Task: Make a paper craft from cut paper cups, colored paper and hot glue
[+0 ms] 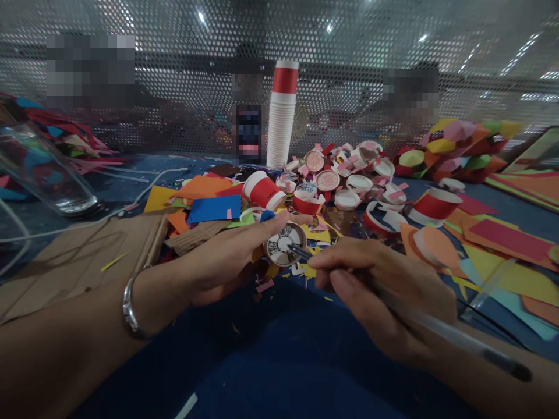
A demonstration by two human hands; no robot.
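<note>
Nearest the camera, the person's left forearm [78,331] and right forearm [489,364] reach in over the near side of a blue table [279,361]. Along its far edge stands a perforated metal panel [183,75]. Flat cardboard [78,262] covers much of the left side, and sheets of coloured paper [509,244] spread along the right side. Near the middle of the far edge, a tall stack of paper cups [282,122] rises beside a heap of cut cup bottoms [349,174]. Around the table's middle, the left hand [227,259] has its fingers clamped on a small round cup base [283,240], some of them hidden behind it, while the right hand [379,285] has thumb and fingers closed together on a pen [463,337]. Just beyond the left hand a red-and-white cup [263,191] lies on its side. Black marks ring the cup base's white centre, where the pen's tip points. A silver bracelet [128,305] circles the left wrist; yellow scraps [309,272] lie beside the cup base.
</note>
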